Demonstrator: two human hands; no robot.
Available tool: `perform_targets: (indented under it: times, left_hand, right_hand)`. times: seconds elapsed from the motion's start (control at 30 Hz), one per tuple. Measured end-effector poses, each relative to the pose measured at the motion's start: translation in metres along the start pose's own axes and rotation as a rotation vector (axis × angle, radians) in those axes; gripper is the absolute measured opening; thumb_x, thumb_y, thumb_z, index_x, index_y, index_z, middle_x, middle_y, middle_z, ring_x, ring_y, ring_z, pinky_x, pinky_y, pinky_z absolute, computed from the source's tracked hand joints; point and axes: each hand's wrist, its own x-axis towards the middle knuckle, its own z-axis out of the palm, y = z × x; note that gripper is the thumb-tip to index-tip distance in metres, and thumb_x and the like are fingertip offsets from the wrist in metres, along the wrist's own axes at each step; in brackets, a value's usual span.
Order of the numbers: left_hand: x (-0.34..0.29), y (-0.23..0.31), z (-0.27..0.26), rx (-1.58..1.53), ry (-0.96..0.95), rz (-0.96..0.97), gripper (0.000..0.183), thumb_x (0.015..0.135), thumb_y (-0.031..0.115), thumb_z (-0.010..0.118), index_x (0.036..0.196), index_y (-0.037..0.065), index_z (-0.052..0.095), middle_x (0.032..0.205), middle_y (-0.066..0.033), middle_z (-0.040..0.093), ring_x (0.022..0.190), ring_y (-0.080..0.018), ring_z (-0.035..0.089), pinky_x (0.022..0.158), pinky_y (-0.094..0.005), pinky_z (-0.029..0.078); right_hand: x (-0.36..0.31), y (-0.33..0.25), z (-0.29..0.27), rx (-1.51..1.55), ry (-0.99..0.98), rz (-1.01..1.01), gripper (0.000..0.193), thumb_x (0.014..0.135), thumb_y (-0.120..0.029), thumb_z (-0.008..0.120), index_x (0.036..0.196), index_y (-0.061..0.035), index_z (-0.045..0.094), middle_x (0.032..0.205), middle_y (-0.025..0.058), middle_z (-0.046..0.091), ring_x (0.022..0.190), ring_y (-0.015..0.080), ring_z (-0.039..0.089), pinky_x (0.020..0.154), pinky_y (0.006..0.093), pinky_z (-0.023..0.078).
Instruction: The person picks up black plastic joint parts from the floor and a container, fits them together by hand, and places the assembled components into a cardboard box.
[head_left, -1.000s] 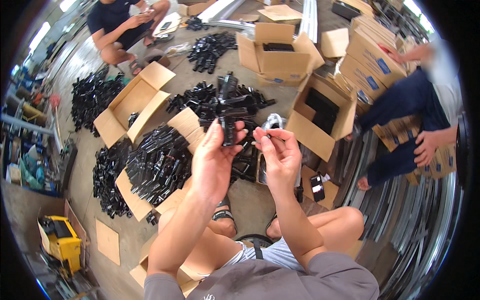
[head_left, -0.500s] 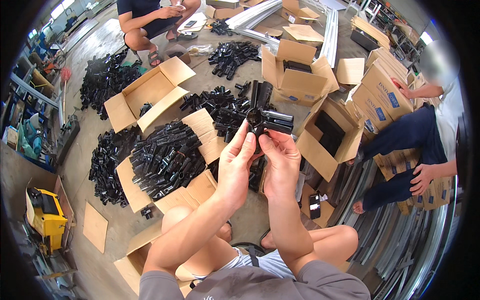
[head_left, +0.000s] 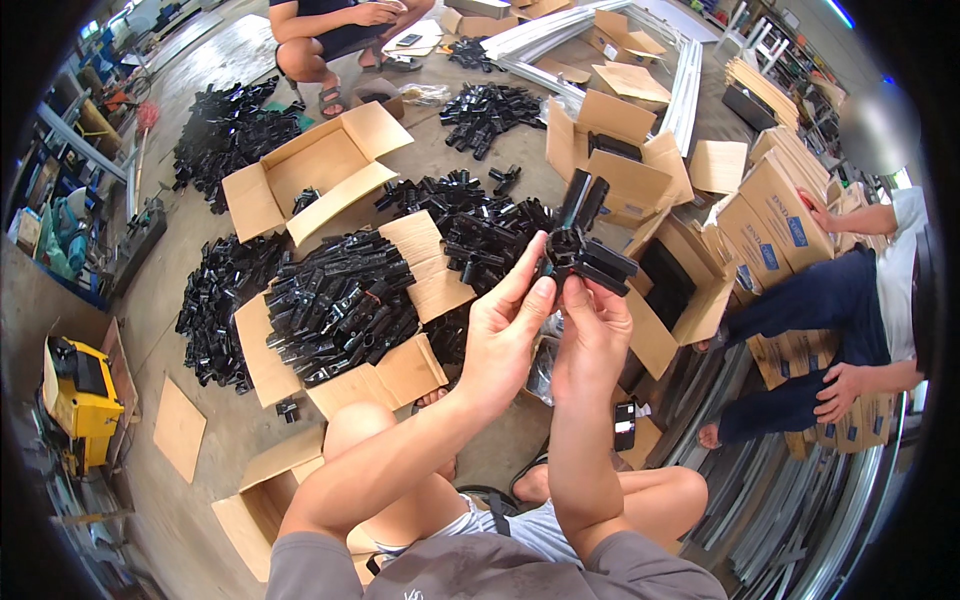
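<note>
A glossy black pipe connector (head_left: 582,203) with tube-like arms branching from a round hub is held up in front of me, over the heaps. My left hand (head_left: 507,335) pinches its hub from the left. From the right, my right hand (head_left: 592,345) grips its lower side with thumb and fingers, partly hiding it. Beyond the hands lies a loose pile of similar black parts (head_left: 490,235). To the left, an open cardboard box (head_left: 435,260) is heaped with black connectors (head_left: 345,305).
More black heaps (head_left: 225,130) lie at the far left, near an open carton (head_left: 300,165) and a crouching person (head_left: 325,40). On the right are open boxes (head_left: 690,315), another person (head_left: 840,310) and long metal strips (head_left: 770,510). A phone (head_left: 625,425) lies near my right forearm.
Both hands and the connector have shifted slightly right, and the connector is tilted a little differently. The whole view has also turned slightly.
</note>
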Motion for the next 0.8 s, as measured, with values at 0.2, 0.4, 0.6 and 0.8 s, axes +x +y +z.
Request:
perform_targets:
  times: [0.2,0.4,0.6,0.8]
  left_hand:
    - [0.002,-0.014,-0.005,0.112,-0.028,0.123,0.053,0.105,0.01,0.057,0.154,-0.001,0.04,0.153,-0.0117,0.05,0.135,-0.0107,0.046,0.112,-0.0258,0.037]
    - [-0.003,-0.011,-0.009,0.02,-0.096,0.022,0.056,0.107,0.014,0.056,0.159,0.008,0.035,0.128,0.0009,0.065,0.108,-0.0027,0.054,0.098,-0.0222,0.046]
    - [-0.004,-0.01,-0.009,0.053,-0.067,0.044,0.057,0.107,0.013,0.056,0.159,0.008,0.034,0.123,0.0024,0.065,0.102,-0.0023,0.053,0.093,-0.0211,0.046]
    - [-0.006,-0.007,-0.01,0.137,-0.065,0.057,0.056,0.107,0.014,0.056,0.159,0.01,0.036,0.118,0.0031,0.066,0.098,-0.0028,0.052,0.09,-0.0218,0.047]
  right_hand:
    - [0.002,0.005,-0.03,-0.096,-0.001,0.058,0.024,0.093,0.002,0.071,0.116,0.0039,0.07,0.114,0.0129,0.073,0.101,0.018,0.069,0.092,0.0306,0.055]
    - [-0.011,0.0,-0.015,-0.136,-0.004,0.041,0.018,0.102,-0.01,0.063,0.116,-0.0001,0.068,0.111,0.0078,0.07,0.101,0.0155,0.066,0.089,0.0309,0.052]
    - [-0.012,0.002,-0.014,-0.11,-0.003,0.072,0.019,0.102,-0.008,0.063,0.118,0.0011,0.068,0.115,0.0089,0.071,0.102,0.0151,0.066,0.09,0.0307,0.051]
    - [-0.009,-0.004,-0.02,-0.13,-0.039,0.103,0.019,0.1,-0.01,0.065,0.117,0.0006,0.069,0.115,0.0096,0.071,0.104,0.0152,0.065,0.092,0.0302,0.05]
